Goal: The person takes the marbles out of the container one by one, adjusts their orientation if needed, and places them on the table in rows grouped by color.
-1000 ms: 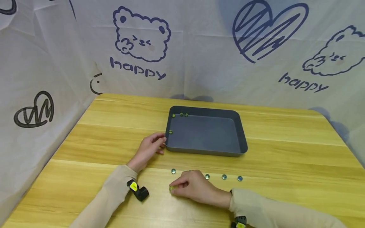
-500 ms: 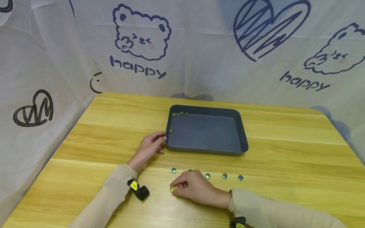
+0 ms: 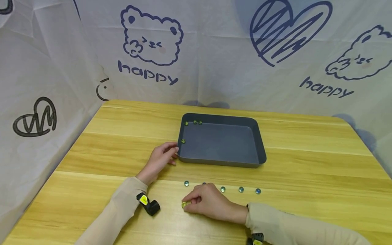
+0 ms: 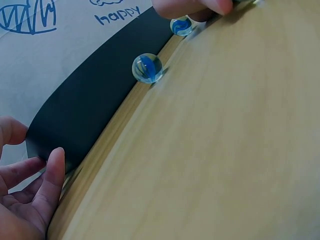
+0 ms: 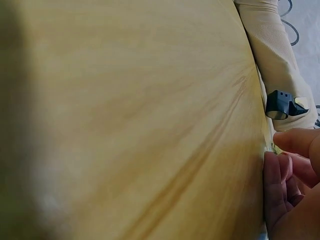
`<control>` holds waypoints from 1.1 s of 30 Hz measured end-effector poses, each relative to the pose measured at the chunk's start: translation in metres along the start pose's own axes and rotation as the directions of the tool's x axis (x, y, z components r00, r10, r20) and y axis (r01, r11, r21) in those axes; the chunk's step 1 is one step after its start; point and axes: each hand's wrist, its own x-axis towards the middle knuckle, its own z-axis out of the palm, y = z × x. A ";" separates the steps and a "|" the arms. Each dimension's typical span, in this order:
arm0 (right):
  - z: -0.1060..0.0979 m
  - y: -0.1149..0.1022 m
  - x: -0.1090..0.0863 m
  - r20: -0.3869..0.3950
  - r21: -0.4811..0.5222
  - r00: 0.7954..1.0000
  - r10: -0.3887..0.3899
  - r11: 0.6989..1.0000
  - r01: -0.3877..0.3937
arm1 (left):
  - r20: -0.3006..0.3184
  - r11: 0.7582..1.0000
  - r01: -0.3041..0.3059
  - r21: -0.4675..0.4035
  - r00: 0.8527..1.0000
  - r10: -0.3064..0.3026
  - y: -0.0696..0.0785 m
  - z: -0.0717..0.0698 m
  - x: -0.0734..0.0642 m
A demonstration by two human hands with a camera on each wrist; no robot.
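Observation:
In the head view a dark grey rectangular tray (image 3: 223, 165) lies on the wooden table. At its near left corner is my left hand (image 3: 157, 161), fingers relaxed and touching the tray wall; the left wrist view shows those fingertips (image 4: 55, 160) against the dark side. My right hand (image 3: 211, 202) pinches a yellow-green glass marble (image 3: 184, 205) between thumb and forefinger, low over the table. In the right wrist view, the fingers mostly cover this marble. A row of blue-swirled clear marbles, among them one marble (image 3: 186, 183) at the left end, lies between tray and right hand.
Several yellow-green marbles rest in the tray, with one marble (image 3: 183, 141) by the left wall and others, such as a marble (image 3: 200, 123), along the back. A white printed cloth (image 3: 214, 78) hangs behind the table (image 3: 306, 177). My right hand partly hides one marble of the row.
The pinched marble shows a little more at the right fingertips and has shifted slightly downward in the view. Both hands and the tray stay nearly where they were.

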 end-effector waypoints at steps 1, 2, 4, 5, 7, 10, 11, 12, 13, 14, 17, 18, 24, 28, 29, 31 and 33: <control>0.000 0.000 0.000 0.002 0.004 1.000 -0.005 1.000 0.005 | 0.000 1.000 0.001 0.000 1.000 -0.001 0.000 0.000 0.000; 0.000 0.000 0.000 0.003 0.008 1.000 -0.009 1.000 0.009 | 0.000 1.000 0.002 0.000 1.000 -0.002 0.000 0.000 0.000; 0.000 0.000 -0.001 0.003 0.008 1.000 -0.012 1.000 0.012 | -0.002 1.000 0.003 0.001 1.000 -0.003 0.000 0.000 0.000; 0.001 0.000 -0.001 0.003 0.007 1.000 -0.013 1.000 0.013 | -0.003 1.000 0.004 0.001 1.000 -0.004 0.000 0.000 0.000; 0.001 0.000 -0.001 0.004 0.003 1.000 -0.012 1.000 0.012 | -0.004 1.000 0.004 0.002 1.000 -0.004 0.000 0.000 0.000; 0.001 0.000 -0.001 0.004 0.000 1.000 -0.010 1.000 0.010 | -0.004 1.000 0.002 -0.001 1.000 -0.002 0.000 0.000 0.000; 0.001 0.000 -0.001 0.004 -0.001 1.000 -0.009 1.000 0.009 | -0.005 1.000 0.001 -0.001 1.000 -0.001 0.000 0.000 0.000; 0.001 0.000 -0.001 0.005 -0.001 1.000 -0.008 1.000 0.008 | -0.005 1.000 0.000 -0.002 1.000 0.000 0.000 0.001 0.000; 0.001 0.000 -0.001 0.005 0.000 1.000 -0.007 1.000 0.007 | -0.005 1.000 -0.001 -0.003 1.000 0.001 0.000 0.001 0.000; 0.001 0.000 -0.001 0.006 0.001 1.000 -0.006 1.000 0.006 | -0.004 1.000 -0.001 -0.003 1.000 0.000 0.000 0.001 0.000; 0.001 0.000 -0.001 0.006 0.005 1.000 -0.002 1.000 0.002 | -0.003 1.000 -0.001 -0.002 1.000 0.001 0.001 0.001 0.000; 0.001 0.000 -0.001 0.007 0.006 1.000 -0.001 1.000 0.001 | -0.002 1.000 -0.001 -0.002 1.000 0.001 0.001 0.001 0.000; 0.001 -0.001 -0.002 0.010 0.010 1.000 0.010 1.000 -0.010 | -0.001 1.000 -0.004 0.001 1.000 0.004 0.000 0.000 0.000; 0.001 -0.002 -0.001 0.008 0.011 1.000 0.006 1.000 -0.007 | -0.005 1.000 -0.004 0.001 1.000 0.004 -0.001 0.000 0.000; 0.001 -0.002 -0.002 0.007 0.012 1.000 0.005 1.000 -0.005 | -0.006 1.000 -0.003 0.001 1.000 0.003 -0.001 0.000 0.000; 0.001 -0.002 -0.002 0.007 0.014 1.000 0.002 1.000 -0.002 | -0.005 1.000 -0.002 0.000 1.000 0.002 -0.001 0.000 0.000; 0.001 -0.002 -0.002 0.007 0.017 1.000 0.003 1.000 -0.003 | -0.004 1.000 -0.001 0.000 1.000 0.001 -0.001 0.000 0.000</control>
